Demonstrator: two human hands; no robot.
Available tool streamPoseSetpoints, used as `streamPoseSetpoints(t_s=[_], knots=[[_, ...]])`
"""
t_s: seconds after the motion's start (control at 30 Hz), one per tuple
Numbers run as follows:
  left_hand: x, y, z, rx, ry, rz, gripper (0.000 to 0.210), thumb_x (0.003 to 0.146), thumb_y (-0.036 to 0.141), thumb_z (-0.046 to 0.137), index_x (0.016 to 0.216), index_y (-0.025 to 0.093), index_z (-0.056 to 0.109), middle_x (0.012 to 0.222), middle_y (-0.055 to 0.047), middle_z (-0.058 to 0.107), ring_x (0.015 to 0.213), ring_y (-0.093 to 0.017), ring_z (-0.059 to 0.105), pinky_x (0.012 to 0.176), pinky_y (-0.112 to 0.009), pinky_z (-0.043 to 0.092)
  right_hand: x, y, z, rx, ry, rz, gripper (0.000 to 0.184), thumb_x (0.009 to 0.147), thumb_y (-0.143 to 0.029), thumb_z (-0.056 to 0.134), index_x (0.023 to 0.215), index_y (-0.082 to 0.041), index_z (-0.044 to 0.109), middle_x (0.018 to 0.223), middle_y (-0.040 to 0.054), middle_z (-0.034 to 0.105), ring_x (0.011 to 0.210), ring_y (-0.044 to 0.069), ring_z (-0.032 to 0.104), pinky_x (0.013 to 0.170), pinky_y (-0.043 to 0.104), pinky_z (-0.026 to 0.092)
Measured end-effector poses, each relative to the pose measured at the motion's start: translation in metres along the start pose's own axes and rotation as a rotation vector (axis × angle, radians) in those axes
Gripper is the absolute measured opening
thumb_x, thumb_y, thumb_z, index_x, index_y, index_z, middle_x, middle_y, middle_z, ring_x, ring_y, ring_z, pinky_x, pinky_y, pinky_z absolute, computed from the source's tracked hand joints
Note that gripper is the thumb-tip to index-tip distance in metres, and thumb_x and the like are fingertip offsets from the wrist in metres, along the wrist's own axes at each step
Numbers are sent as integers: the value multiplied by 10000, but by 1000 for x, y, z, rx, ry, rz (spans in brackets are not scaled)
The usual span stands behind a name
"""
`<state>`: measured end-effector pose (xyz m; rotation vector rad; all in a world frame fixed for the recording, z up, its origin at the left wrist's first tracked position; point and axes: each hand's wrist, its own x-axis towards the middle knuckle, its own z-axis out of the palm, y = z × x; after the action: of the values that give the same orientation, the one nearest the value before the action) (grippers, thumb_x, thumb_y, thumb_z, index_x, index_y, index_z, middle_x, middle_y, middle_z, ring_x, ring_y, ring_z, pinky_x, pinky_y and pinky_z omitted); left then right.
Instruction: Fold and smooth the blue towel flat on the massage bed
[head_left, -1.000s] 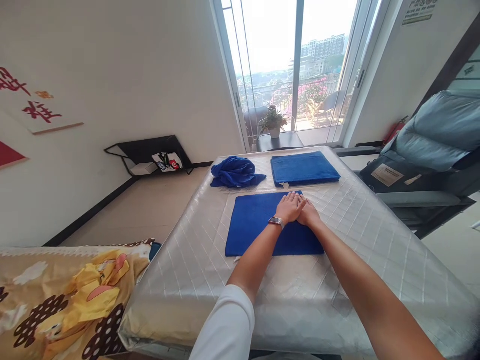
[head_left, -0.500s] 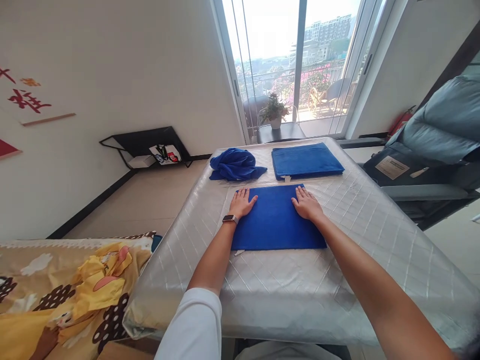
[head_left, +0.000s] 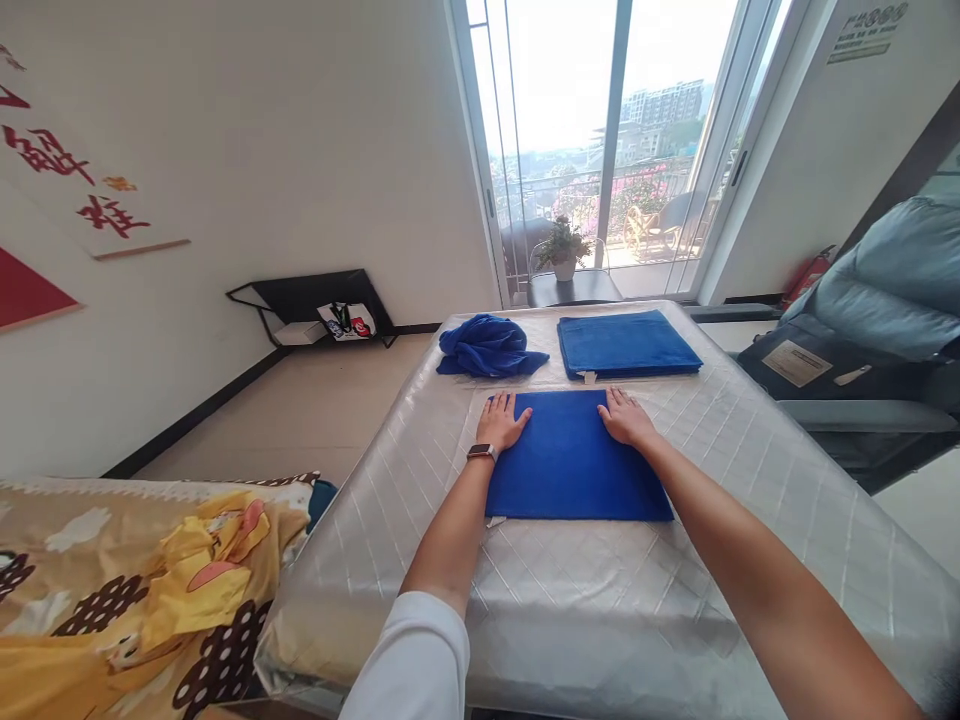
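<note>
A blue towel [head_left: 574,465], folded into a flat rectangle, lies on the silvery quilted mattress [head_left: 405,500]. My left hand [head_left: 502,422] rests on its far left corner, fingers stretched out and palm down. On the far right corner lies my right hand [head_left: 626,416], also flat with its fingers extended. Neither hand grips anything. Just beyond them are a crumpled blue towel [head_left: 487,347] on the left and a stack of folded blue towels [head_left: 628,343] on the right, with a white tag at its near edge.
Left of the mattress is a patterned bed cover [head_left: 82,530] with yellow clothing [head_left: 199,580] on it. A potted plant [head_left: 564,248] stands on a chair by the glass door. To the right is a grey padded chair [head_left: 862,410]. A black rack [head_left: 322,300] leans near the wall.
The camera view has shifted, so the scene sits a little lower and further right. Both hands stay flat on the towel's far corners.
</note>
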<state>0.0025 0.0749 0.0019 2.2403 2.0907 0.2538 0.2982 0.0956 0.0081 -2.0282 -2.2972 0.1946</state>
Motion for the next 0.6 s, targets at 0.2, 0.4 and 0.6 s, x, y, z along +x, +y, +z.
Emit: streamPoseSetpoints(t_s=[0.2,0.4,0.6], knots=[[1,-1,2,6,-3,10,841,975,685,134,1577,119,288,1655,-110,239,1533,-249,180,1261,-417,101,0,5,14,33,69,-21,707,1013,-439,154,1584,-30,238,1664,136,194,1535,219,145,1238,386,145],[3,-3,-1,24,-53,3,838,971,688,106,1592,141,240,1669,-91,191,1543,-239,133,1259,-421,85,-1,4,12,40,57,-21,705,1010,-432,151,1585,-32,235,1662,138,204,1536,215,141,1239,387,135],[21,6,-23,63,-197,-52,943,947,738,125,1575,44,237,1647,-187,206,1533,-311,153,1243,-449,133,-2,1,11,49,72,-16,708,1012,-438,157,1583,-27,242,1662,132,204,1534,219,150,1238,381,138]])
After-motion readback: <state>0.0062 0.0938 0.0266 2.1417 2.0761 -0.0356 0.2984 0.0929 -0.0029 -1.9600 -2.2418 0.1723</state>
